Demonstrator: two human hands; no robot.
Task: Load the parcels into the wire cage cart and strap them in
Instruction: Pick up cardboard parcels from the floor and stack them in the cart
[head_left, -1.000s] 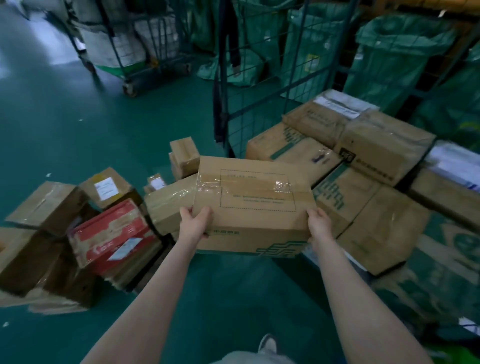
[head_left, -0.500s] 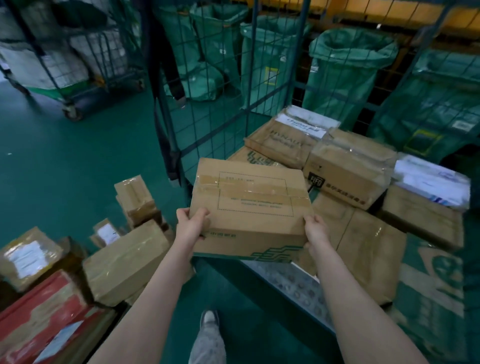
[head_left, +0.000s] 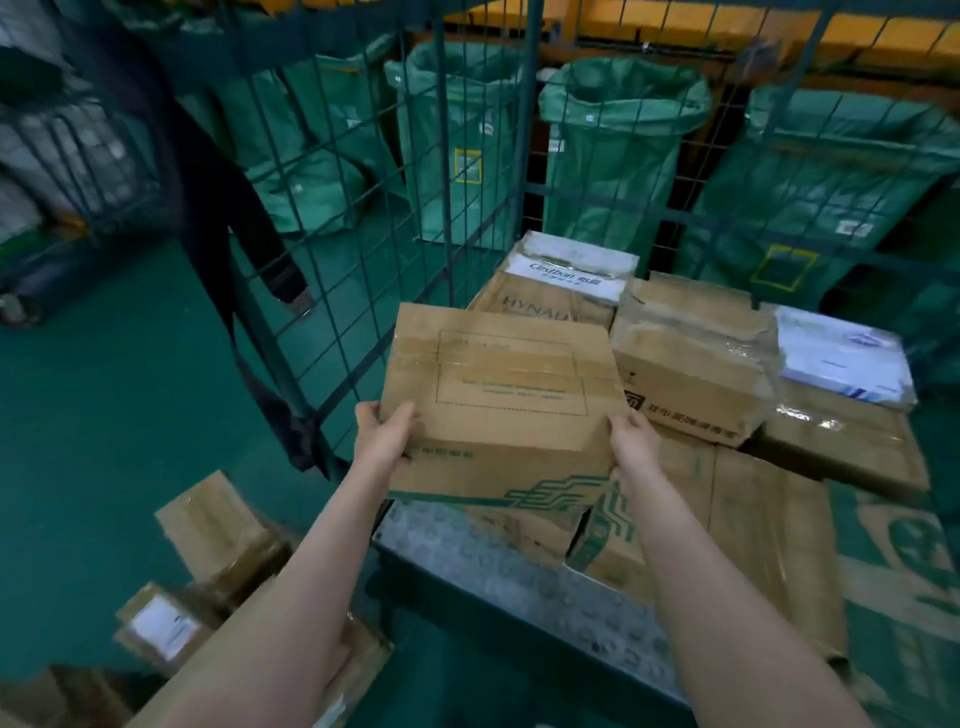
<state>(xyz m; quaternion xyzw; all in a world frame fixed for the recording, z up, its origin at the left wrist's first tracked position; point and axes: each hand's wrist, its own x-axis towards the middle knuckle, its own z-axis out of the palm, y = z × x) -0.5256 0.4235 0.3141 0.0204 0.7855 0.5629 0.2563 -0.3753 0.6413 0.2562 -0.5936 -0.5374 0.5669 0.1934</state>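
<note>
A green floor (head_left: 104, 415) spreads left of the left hand; loose cardboard parcels (head_left: 218, 535) lie on it beside the left forearm; between the 2 forearms shows the studded metal deck (head_left: 498, 566) of the wire cage cart (head_left: 445, 208). The left hand (head_left: 384, 441) grips the near left corner of a flat brown carton (head_left: 498, 405), thumb on top; the right hand (head_left: 631, 441) grips the near right corner the same way; the fingers beneath are hidden. The carton hangs over the deck's front edge, above loaded cartons (head_left: 769, 519) that spread right of the right hand. Its top carries a dotted printed frame, the text too small to read; its near side bears a green line pattern. Beyond the hands, 1 box (head_left: 540, 301) reads "HYNAD", the rest covered, under a white label (head_left: 566, 278) reading "Cestbon". Past the mesh stand green sacks (head_left: 618, 156).
</note>
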